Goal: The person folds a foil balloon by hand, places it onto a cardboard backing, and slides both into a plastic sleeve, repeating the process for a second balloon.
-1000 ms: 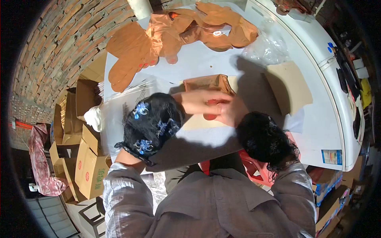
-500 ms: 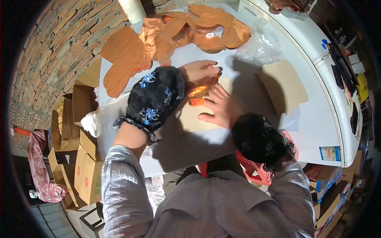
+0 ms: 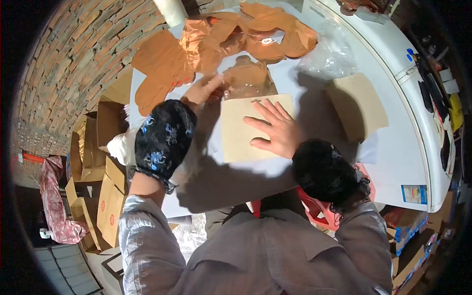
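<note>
A stack or sheet of cream paper (image 3: 241, 140) lies on the white table, and my right hand (image 3: 278, 129) rests on it with the fingers spread flat. Just past its far edge is a shiny copper-coloured foil sheet (image 3: 248, 77), crinkled along the near side. My left hand (image 3: 202, 92) is closed at that sheet's left edge, thumb and fingers pinching it; the fingertips are partly hidden. Black embroidered sleeve covers are on both my forearms.
Several copper-coloured foil pieces (image 3: 162, 59) spread along the far side of the white table (image 3: 393, 162). Clear plastic film (image 3: 330, 54) and a brown card piece (image 3: 358, 105) lie to the right. Cardboard boxes (image 3: 109, 206) stand at the left, beside a brick wall (image 3: 93, 44).
My left hand has moved left and slightly down, away from the right hand. The crumpled shiny foil over the paper now shows as a sheet beyond it. My right hand stays flat.
</note>
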Demonstrator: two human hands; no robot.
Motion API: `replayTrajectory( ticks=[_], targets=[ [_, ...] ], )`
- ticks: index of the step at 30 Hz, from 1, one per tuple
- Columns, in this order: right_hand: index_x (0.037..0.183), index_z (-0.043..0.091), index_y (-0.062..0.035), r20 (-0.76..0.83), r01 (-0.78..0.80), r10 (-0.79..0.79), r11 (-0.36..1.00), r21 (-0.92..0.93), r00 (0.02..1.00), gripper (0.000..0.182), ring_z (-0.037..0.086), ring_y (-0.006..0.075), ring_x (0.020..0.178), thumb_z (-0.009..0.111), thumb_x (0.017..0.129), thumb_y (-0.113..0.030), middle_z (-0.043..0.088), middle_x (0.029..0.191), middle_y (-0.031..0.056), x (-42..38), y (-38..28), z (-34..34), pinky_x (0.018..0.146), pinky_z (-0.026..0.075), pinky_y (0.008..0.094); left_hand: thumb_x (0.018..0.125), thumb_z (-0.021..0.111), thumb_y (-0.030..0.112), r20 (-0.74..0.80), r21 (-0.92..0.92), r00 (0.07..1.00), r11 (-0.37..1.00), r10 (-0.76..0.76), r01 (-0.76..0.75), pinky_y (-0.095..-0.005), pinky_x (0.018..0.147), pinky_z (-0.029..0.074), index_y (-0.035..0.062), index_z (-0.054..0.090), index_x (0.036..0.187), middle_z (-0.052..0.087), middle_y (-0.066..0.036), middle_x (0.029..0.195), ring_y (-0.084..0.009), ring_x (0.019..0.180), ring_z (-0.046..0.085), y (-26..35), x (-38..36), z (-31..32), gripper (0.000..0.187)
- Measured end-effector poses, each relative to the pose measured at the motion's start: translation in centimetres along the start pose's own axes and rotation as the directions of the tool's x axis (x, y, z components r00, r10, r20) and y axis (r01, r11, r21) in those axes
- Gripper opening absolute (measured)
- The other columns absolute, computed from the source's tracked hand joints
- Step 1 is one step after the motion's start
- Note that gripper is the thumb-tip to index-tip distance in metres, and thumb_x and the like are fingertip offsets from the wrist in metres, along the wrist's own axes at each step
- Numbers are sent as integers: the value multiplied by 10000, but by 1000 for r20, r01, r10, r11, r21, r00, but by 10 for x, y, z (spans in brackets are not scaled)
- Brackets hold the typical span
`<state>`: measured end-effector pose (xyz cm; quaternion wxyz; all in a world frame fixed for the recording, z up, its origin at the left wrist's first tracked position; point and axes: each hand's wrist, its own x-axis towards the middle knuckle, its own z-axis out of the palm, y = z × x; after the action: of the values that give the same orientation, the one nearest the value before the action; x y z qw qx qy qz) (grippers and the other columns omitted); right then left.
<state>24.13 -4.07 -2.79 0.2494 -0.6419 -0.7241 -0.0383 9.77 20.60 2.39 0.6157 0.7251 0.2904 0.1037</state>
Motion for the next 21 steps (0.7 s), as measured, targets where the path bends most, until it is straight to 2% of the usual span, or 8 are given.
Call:
replayTrajectory(
  ticks=[1,3,4,7,10,14,19,21],
  targets=[
    [1383,534,-234,4,0,0,1000,-1,1000,594,318,395,1409,667,851,-460,376,1519,146,1,0,-1,1153,260,522,944,608,406,-14,-109,1000,994,-16,14,-300,802,483,28,631,1124,670,-72,1012,-142,887,609,-13,-2,1,420],
    [1385,532,-234,2,9,-9,1000,2,1000,593,314,394,1412,664,853,-461,373,1523,144,1,-1,-1,1154,260,517,935,635,363,-33,181,997,981,76,-68,-332,938,460,-54,564,1254,656,-135,1156,-211,1045,612,-24,-3,7,530],
    [1386,531,-234,3,11,-11,1000,1,1000,591,313,394,1412,663,855,-459,371,1524,145,1,-1,-1,1154,260,516,918,654,339,4,362,997,929,79,-75,-345,940,466,-74,548,1266,655,-163,1174,-238,1068,616,0,-14,15,550],
    [1391,527,-229,9,20,-20,1000,-16,1000,586,308,394,1415,647,869,-465,358,1531,148,1,-1,-2,1158,253,507,847,681,379,-67,570,995,816,-69,95,-362,922,485,-83,587,1216,660,-229,1148,-297,1059,635,-2,7,24,599],
    [1398,521,-227,16,20,-20,999,-35,1000,590,307,390,1417,638,876,-476,357,1532,149,0,-2,-3,1161,249,500,798,697,425,-340,801,937,547,82,243,-371,865,508,-61,629,1160,680,-221,1100,-304,998,661,-13,19,45,611],
    [1407,511,-224,24,21,-20,999,-47,1000,595,297,388,1422,627,885,-485,348,1536,153,0,-1,-2,1165,241,498,751,728,495,-391,705,920,646,11,292,-392,809,515,-44,684,1057,705,-197,1021,-300,910,680,-13,24,52,621],
    [1393,525,-220,20,20,-19,999,-35,1000,584,298,393,1419,614,887,-497,353,1529,167,1,-2,-2,1168,228,503,701,740,577,-248,365,960,904,-134,220,-381,791,507,-35,717,1006,715,-152,982,-273,874,674,-9,23,40,684],
    [1355,569,-217,-15,24,-25,999,-28,1000,563,344,399,1394,626,870,-497,396,1500,182,0,-1,0,1158,249,509,709,731,581,-194,415,966,878,-171,238,-374,793,501,-38,713,1026,713,-152,983,-265,880,668,-7,25,35,696]
  ],
)
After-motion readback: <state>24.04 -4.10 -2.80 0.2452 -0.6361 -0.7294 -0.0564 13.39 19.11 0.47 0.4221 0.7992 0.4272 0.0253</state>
